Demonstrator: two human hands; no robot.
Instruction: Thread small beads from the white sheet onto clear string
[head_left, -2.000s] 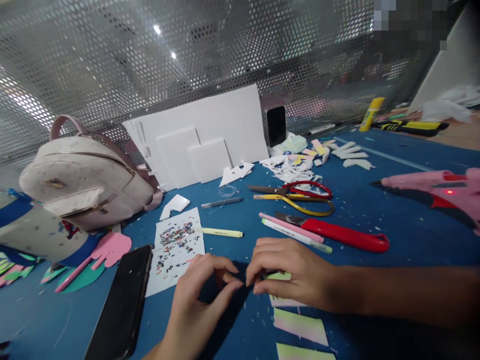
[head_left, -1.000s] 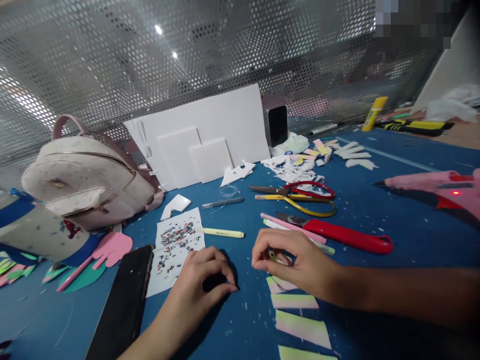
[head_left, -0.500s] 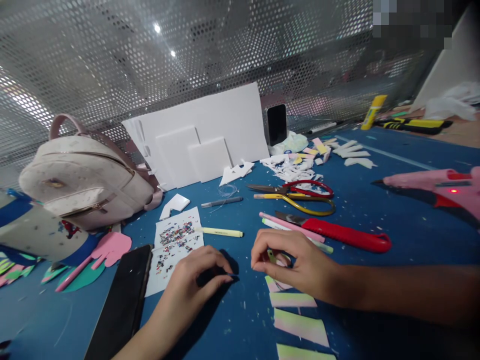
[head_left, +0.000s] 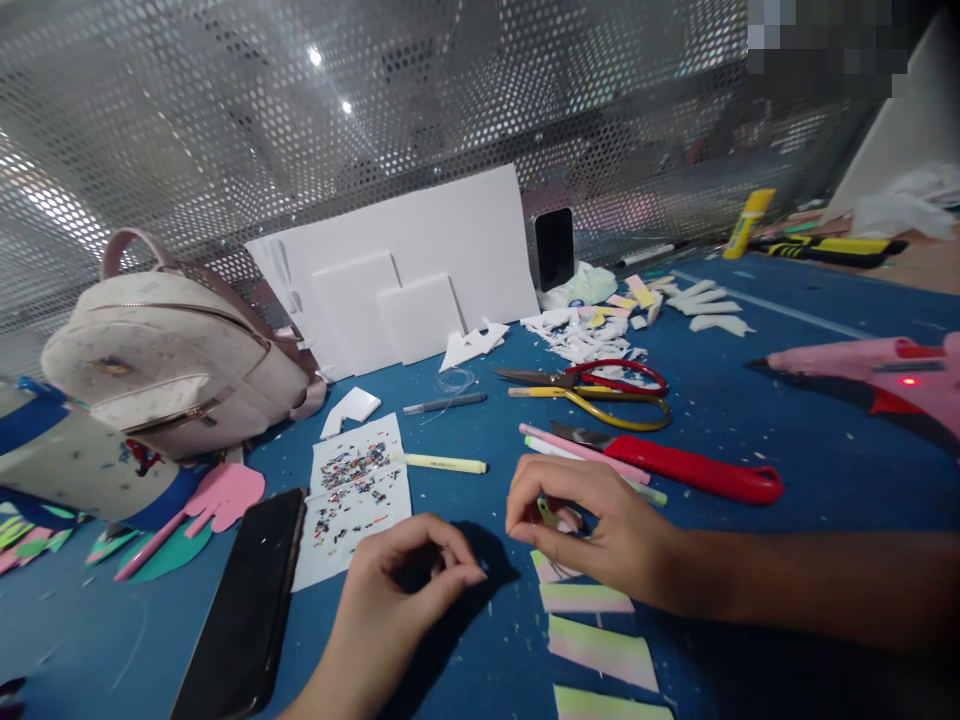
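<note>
My left hand [head_left: 409, 590] hovers over the blue table, just right of a white paper sheet [head_left: 307, 570] scattered with tiny multicoloured bits [head_left: 356, 468]. Its thumb and forefinger are pinched together; anything between them is too small to make out. Opposite it, my right hand [head_left: 581, 515] is also closed in a pinch, and what its fingertips hold, if anything, cannot be seen. Part of a small pale green piece shows inside the curl of its fingers. Below that hand lie several pastel green-pink strips [head_left: 600, 652]. A yellow pen [head_left: 446, 464] rests beyond the hands, touching the paper's edge.
Behind the right hand lie a red-handled cutter [head_left: 697, 470], pens and scissors [head_left: 577, 380]. A pink glue gun [head_left: 862, 365] is at the right. A black phone [head_left: 240, 610], a backpack [head_left: 165, 350] and a pink cutout [head_left: 229, 495] occupy the left. White foam boards [head_left: 480, 235] stand behind.
My left hand has moved right and slightly down, away from the paper, its fingers still pinched. My right hand has barely shifted.
</note>
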